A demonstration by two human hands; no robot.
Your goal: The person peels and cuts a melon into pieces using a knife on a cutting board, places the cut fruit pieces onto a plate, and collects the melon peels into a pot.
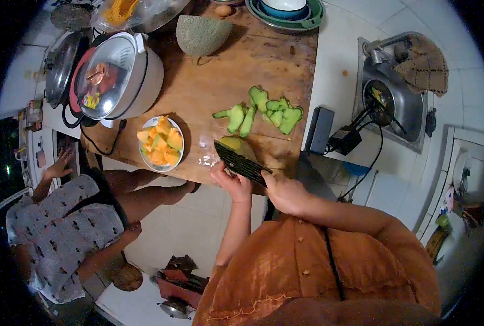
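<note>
My right hand (285, 193) is closed round the handle end of a kitchen knife (242, 164) with a broad, dark, ridged blade. The blade slants across the near edge of the wooden board. Just beyond it, a pale yellow-green peeled piece of fruit (232, 143) is partly hidden by the knife. My left hand (232, 182) is beside the blade with fingers curled; what they grip is hidden. Green rind peelings (277, 111) lie past the fruit. To the left stands a white bowl (181, 155) holding orange melon chunks (160, 142).
A half cantaloupe (204, 37) and an egg (224, 10) lie at the back of the wooden board (198, 81). A lidded white pot (147, 81) stands left. Another person (62, 228) is at the left. A sink (416, 117) and black adapter (346, 139) are right.
</note>
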